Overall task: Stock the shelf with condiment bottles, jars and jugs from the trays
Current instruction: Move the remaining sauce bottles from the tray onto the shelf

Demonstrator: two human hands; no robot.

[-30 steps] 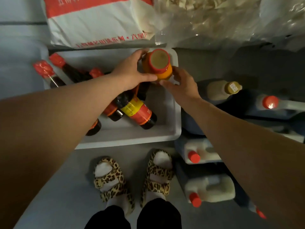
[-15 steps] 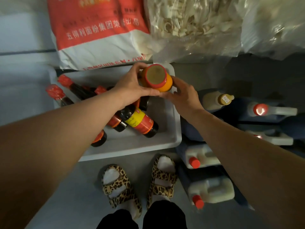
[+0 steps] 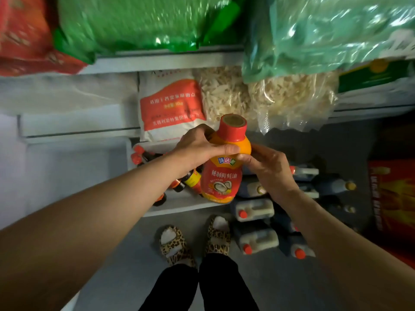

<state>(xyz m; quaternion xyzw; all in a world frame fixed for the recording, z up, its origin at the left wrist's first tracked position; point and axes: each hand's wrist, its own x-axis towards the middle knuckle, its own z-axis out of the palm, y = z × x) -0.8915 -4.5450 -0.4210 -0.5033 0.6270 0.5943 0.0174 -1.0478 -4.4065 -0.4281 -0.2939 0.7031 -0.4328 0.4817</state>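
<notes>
Both my hands hold an orange oyster-sauce bottle (image 3: pixel 222 178) with a red cap, upright in the air above the white tray (image 3: pixel 179 204). My left hand (image 3: pixel 199 147) wraps its shoulder from the left. My right hand (image 3: pixel 267 167) grips it from the right. Several dark sauce bottles (image 3: pixel 188 180) with red caps lie in the tray on the floor below. A grey shelf edge (image 3: pixel 76 129) runs at the left, and a higher shelf board (image 3: pixel 157 61) crosses above.
Jugs with red caps (image 3: pixel 253 209) crowd the floor right of the tray. A red and white flour sack (image 3: pixel 170 106) and clear bags of dried food (image 3: pixel 269 99) sit behind. Green bags (image 3: pixel 146 21) fill the upper shelf. A red carton (image 3: pixel 393 194) stands at right. My sandalled feet (image 3: pixel 195 241) are below.
Both hands have lifted the orange bottle up out of the tray, and my view has tilted upward, bringing the shelves and green bags into sight.
</notes>
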